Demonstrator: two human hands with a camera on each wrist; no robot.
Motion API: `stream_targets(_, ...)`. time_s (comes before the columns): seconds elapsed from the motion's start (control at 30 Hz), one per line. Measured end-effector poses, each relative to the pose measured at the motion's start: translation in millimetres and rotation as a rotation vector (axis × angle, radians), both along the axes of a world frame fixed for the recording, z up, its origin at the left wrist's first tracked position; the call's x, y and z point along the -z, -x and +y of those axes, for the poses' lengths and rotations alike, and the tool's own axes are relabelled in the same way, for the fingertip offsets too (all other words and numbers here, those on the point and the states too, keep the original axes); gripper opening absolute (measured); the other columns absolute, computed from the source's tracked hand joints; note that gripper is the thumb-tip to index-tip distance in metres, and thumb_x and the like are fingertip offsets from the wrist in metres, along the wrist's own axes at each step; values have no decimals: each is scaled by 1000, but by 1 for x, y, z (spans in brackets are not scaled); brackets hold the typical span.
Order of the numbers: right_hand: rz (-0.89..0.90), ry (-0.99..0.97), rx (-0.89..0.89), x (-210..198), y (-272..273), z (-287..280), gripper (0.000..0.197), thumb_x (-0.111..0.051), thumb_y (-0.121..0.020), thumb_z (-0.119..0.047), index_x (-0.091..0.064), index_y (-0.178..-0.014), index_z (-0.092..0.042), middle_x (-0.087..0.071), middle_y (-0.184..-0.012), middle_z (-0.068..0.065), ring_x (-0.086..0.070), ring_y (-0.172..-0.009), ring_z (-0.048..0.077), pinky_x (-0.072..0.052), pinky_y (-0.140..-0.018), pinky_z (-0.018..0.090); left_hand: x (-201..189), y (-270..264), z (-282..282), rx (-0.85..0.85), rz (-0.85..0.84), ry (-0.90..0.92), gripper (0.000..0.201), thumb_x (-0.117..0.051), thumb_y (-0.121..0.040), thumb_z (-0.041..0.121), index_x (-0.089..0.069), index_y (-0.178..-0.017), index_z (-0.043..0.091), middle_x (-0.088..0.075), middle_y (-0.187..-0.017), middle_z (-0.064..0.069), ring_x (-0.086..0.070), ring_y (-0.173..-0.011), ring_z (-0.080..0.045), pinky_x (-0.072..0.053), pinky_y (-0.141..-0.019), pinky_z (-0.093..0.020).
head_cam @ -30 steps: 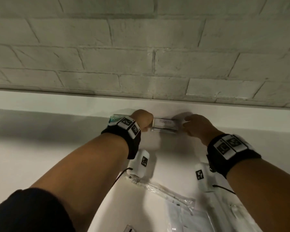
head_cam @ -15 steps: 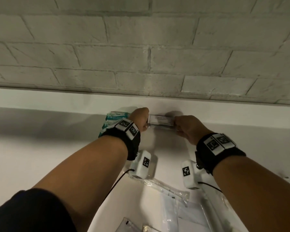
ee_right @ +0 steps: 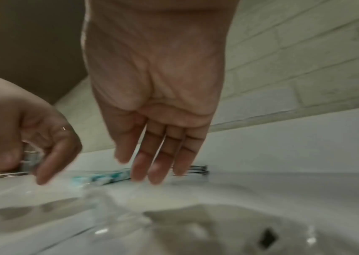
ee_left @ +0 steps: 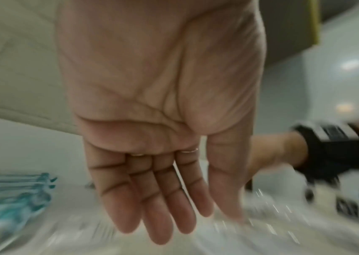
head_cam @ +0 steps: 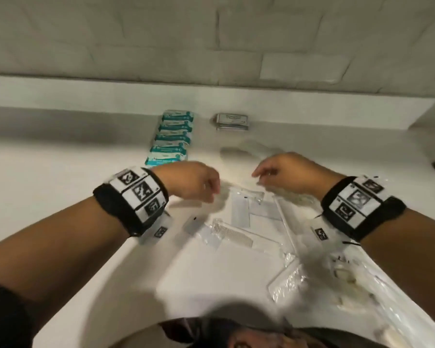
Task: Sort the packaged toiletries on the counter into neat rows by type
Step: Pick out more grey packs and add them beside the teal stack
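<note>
A row of several teal-and-white packets [head_cam: 172, 136] lies at the back of the white counter [head_cam: 60, 172]. To their right a small stack of grey boxes [head_cam: 232, 121] sits against the ledge. Nearer me lies a loose pile of clear plastic packets [head_cam: 251, 212], one holding a white comb [head_cam: 232, 233]. My left hand [head_cam: 199, 184] and right hand [head_cam: 281, 169] hover side by side just above the pile's far edge. Both hold nothing, and the wrist views show the fingers [ee_left: 152, 207] of the left and the fingers [ee_right: 158, 163] of the right straight and relaxed.
A raised white ledge [head_cam: 286, 106] and a pale brick wall [head_cam: 211, 41] close off the back. More clear packets [head_cam: 357, 285] spread along the right side. The counter's curved front edge [head_cam: 98, 285] runs near me.
Both hands let go of the grey box at the back ledge and drew back toward me over the clear packets. The view tilted down, showing the teal row and the pile.
</note>
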State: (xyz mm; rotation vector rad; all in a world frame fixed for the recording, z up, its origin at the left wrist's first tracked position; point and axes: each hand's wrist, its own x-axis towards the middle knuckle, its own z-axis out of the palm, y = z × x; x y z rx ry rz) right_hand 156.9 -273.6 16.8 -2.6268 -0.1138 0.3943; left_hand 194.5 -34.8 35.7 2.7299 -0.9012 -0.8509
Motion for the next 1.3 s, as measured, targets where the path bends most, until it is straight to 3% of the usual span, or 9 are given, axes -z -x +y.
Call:
stream_targets(0.1, 72, 329, -131, 10, 30, 19, 25, -62, -83, -37, -65, -108, -31, -64, -106, -9, -57, -92, 12, -47, -75, 29, 24, 35, 21, 30, 26, -98, 41, -73, -74, 33, -56, -111, 32, -56, -110, 13, -55, -101, -11, -48, -89, -31)
stream_targets(0.2, 31, 531, -73, 23, 41, 24, 43, -69, -79, -40, -57, -115, -19, -58, -110, 3, -54, -99, 23, -46, -77, 33, 43, 58, 32, 22, -95, -81, 46, -76, -72, 35, -53, -111, 30, -52, -107, 9, -49, -100, -13, -44, -81, -29)
stream_targets(0.4, 194, 464, 101, 30, 43, 29, 35, -77, -74, -29, -63, -101, -12, -69, -94, 4, -64, -82, 23, -51, -73, 32, 50, 74, 38, 6, -101, -138, 26, -67, -77, 39, -53, -97, 29, -52, -98, 4, -51, -90, -17, -37, -70, -28)
stream_targets(0.57, 93, 638, -63, 32, 58, 30, 28, -62, -85, -30, -61, -109, -17, -56, -110, 4, -50, -105, 27, -39, -91, 41, 37, 74, 33, -28, -200, -115, 11, -61, -83, 30, -55, -88, 22, -60, -101, -1, -51, -85, -18, -37, -68, -28)
stream_targets(0.7, -106, 260, 19, 23, 75, 23, 11, -57, -89, -31, -51, -90, -23, -53, -92, 2, -46, -92, 27, -38, -80, 36, 17, 66, 15, -116, -345, -10, 24, -57, -89, 25, -56, -111, 16, -61, -112, -8, -56, -96, -26, -44, -76, -32)
stream_targets(0.87, -147, -171, 301, -9, 86, -9, 21, -53, -91, -14, -53, -112, -20, -54, -85, -5, -54, -73, 13, -40, -59, 26, 24, 57, -30, 42, -265, 63, 37, -44, -86, 1, -55, -119, 14, -54, -117, -10, -53, -110, -30, -43, -91, -36)
stream_targets(1.0, -85, -140, 394, -24, 117, -39, 24, -54, -89, -22, -54, -112, -19, -59, -95, -6, -56, -81, 14, -40, -63, 27, 40, 58, -55, 68, -232, -81, 31, -46, -88, 9, -51, -118, 15, -52, -121, -12, -50, -111, -29, -43, -94, -39)
stream_targets(1.2, 315, 116, 79, 4, 163, -39, 40, -73, -76, -32, -63, -114, -39, -68, -104, -12, -63, -97, 13, -51, -91, 33, 50, 54, -49, 110, -222, -174, 60, -46, -89, 47, -27, -145, 34, -38, -144, -6, -33, -133, -29, -31, -109, -44)
stream_targets(1.3, 173, 200, 140, 13, 166, -37, 32, -61, -85, -32, -62, -117, -32, -66, -110, -6, -61, -95, 16, -49, -81, 28, 54, 58, -46, 145, -251, -208, 54, -44, -89, 43, -31, -141, 37, -43, -139, -7, -39, -128, -29, -34, -106, -44)
